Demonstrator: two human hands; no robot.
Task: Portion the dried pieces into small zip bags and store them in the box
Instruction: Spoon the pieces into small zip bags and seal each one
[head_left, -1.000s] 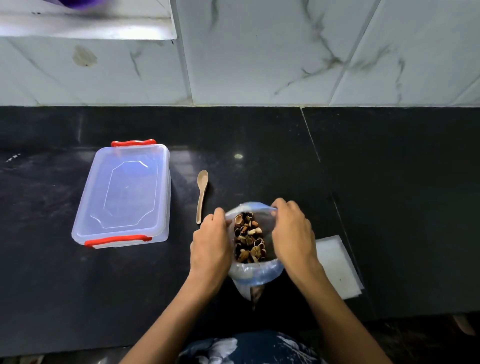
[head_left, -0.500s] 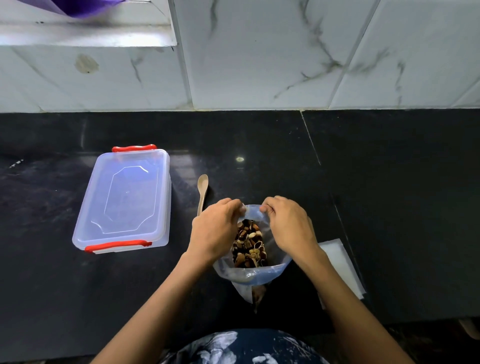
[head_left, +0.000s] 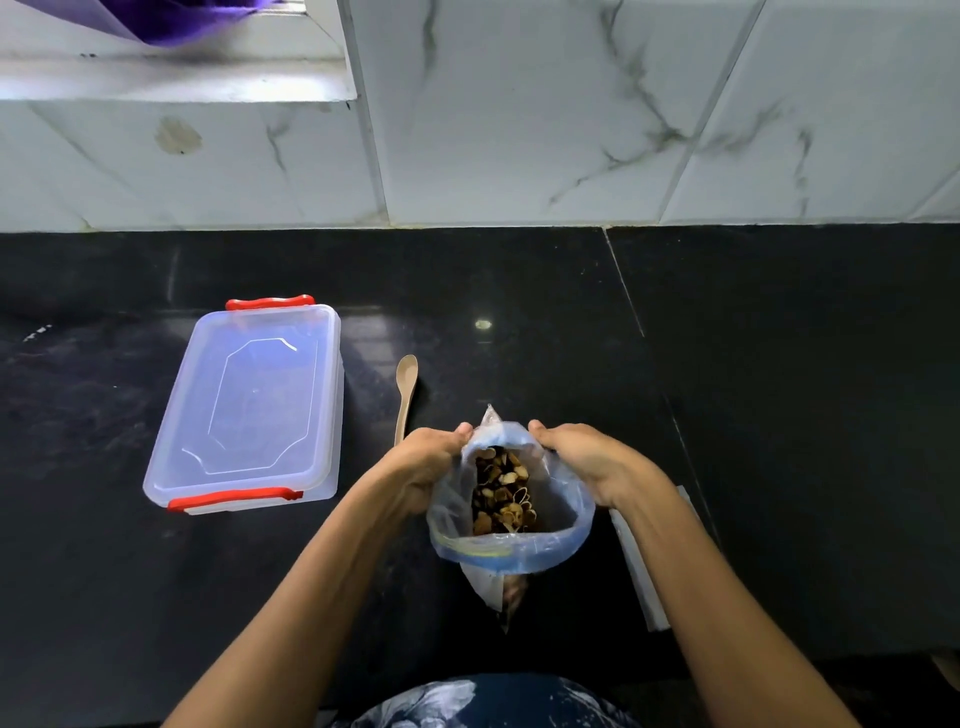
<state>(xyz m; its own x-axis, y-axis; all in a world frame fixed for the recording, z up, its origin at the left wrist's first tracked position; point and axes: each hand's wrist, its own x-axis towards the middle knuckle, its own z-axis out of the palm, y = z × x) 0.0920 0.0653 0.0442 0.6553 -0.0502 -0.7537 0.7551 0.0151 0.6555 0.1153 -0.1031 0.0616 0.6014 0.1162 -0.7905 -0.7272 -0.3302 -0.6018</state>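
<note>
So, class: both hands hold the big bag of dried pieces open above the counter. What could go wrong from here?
1. The bag hangs from the left hand and right hand alone; a slipped grip could spill the dried pieces.
2. The spoon lies untouched, and both hands are busy.
3. The box is still lidded, so nothing can be stored yet.

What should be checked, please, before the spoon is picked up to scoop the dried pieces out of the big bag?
1. Big bag mouth open: ok.
2. Left hand and right hand both grip its rim, none free: not ok.
3. Spoon lying within reach on the counter: ok.
4. Box lid off: not ok, clipped shut.
5. Small zip bags ready and open: cannot tell.
</note>
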